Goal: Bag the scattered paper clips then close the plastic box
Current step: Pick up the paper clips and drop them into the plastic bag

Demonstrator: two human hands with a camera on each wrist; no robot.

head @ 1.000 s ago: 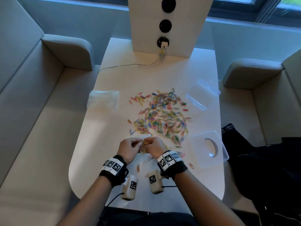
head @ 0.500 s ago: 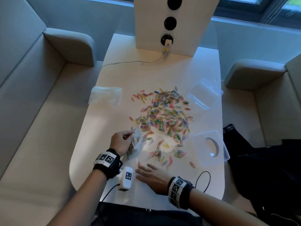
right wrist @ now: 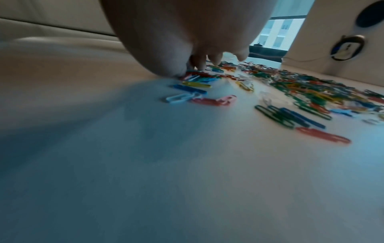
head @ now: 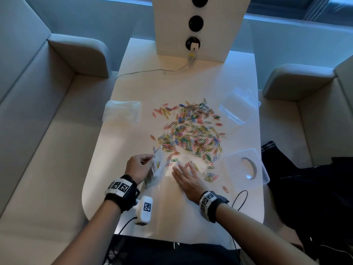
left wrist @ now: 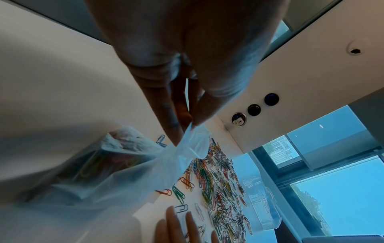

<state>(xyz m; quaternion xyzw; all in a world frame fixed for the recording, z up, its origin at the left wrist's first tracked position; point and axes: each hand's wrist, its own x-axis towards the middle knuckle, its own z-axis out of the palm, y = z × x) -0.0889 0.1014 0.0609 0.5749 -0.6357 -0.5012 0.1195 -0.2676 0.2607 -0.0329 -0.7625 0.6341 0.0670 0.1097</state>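
Nearest the person, a white tagged block (head: 144, 209) on a dark cable sits by the table's near edge, partly under the left wrist. The left hand (head: 138, 167) pinches the rim of a small clear bag (head: 157, 165) between thumb and fingertips; the left wrist view shows the pinch plainly, with the bag (left wrist: 116, 171) hanging below it and a few coloured clips showing dimly through the cloudy plastic. How many are inside cannot be made out.

Just beside it, the right hand (head: 188, 178) lies flat on the white table (head: 172, 87), fingers straight and spread, holding nothing, its fingertips touching the nearest clips. In the right wrist view the palm (right wrist: 187, 32) fills the top of the picture and hides most of the fingers; only the tips (right wrist: 199, 63) show, blurred, against the clips.

Beyond the hands the paper clips (head: 191, 134) spread in a loose, many-coloured heap over the middle of the table, with strays (head: 225, 189) near the right wrist. To the right of the heap lies the clear plastic box (head: 246, 167), open, overhanging the table's right edge; its see-through walls make its outline hard to follow. Farther back on the right sits a second clear piece (head: 239, 105), which may be the lid, though that cannot be told. On the left edge rests a flat stack of clear bags (head: 121, 111). At the far end a white panel (head: 198, 25) stands with round sockets, its top cut off, and a plug and cable (head: 152, 70) trailing from the lowest one.
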